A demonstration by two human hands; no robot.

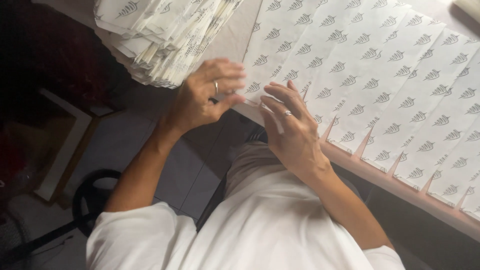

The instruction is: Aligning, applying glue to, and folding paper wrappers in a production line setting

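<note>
Pinching the thin printed paper sheet (280, 55) at the bench (400, 187) edge, your left hand (207, 97) fingers are closing on its corner; your right hand (290, 130) is lying flat, fingers spread, beside a ragged folded stack (165, 35).

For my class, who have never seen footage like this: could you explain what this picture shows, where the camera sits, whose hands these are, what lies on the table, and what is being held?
There is no machine here. The single picture comes from a camera worn on a person's head, looking down at their own two bare hands.

The left hand pinches the near corner of a white printed paper sheet between thumb and fingers. The right hand lies flat, pressing the same edge down.

On the table, a row of such sheets, all patterned with small dark leaf-like marks, lies side by side and overlapping. A stack of folded paper of the same kind sits at the upper left.
</note>
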